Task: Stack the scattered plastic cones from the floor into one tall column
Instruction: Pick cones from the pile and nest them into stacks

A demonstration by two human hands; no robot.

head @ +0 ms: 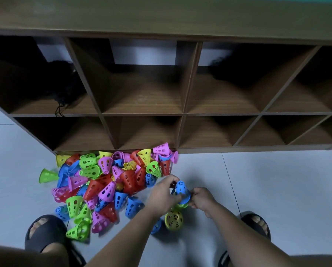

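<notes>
Blue cone: tapered, perforated plastic

Lighting was dim and cool, casting a bluish tint over the floor. Upper compartments of the shelf unit sank into heavy shadow, rear detail lost. Wide-angle distortion bowed the shelf edges toward the frame borders. The left hand, right hand and nearest cones were softened by motion blur; colours read saturated.

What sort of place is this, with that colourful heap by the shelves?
Likely a playroom or classroom storage corner: a low wooden cubby shelf, a heap of bright plastic cones, and a pale tiled floor.
</notes>
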